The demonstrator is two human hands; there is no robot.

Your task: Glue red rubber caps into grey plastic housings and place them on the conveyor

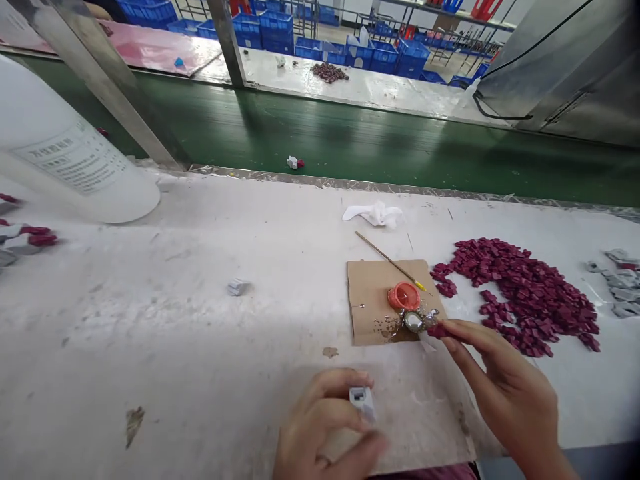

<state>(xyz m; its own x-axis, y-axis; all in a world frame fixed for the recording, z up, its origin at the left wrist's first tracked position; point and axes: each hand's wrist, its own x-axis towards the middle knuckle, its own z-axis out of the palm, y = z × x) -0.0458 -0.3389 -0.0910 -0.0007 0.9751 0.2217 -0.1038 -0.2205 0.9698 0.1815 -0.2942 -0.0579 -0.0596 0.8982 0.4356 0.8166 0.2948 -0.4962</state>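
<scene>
Near the bottom centre, my left hand (333, 423) grips a small grey plastic part (362, 402) with a square opening in its top. My right hand (500, 380) pinches a small maroon piece (438, 330) between thumb and fingertips. That piece is beside a small round dish of clear liquid (413, 321) at the edge of a brown cardboard sheet (367, 287). A red cup (404, 296) stands on the cardboard, and a thin stick with a yellow tip (390, 260) lies across its upper edge. To the right spreads a pile of maroon pieces (530, 287).
A large white bottle (75, 153) stands at the left. One grey part (238, 287) lies left of centre, and more grey parts (625, 280) sit at the far right. White crumpled tissue (377, 214) is behind the cardboard. A green conveyor belt (350, 147) crosses beyond the table.
</scene>
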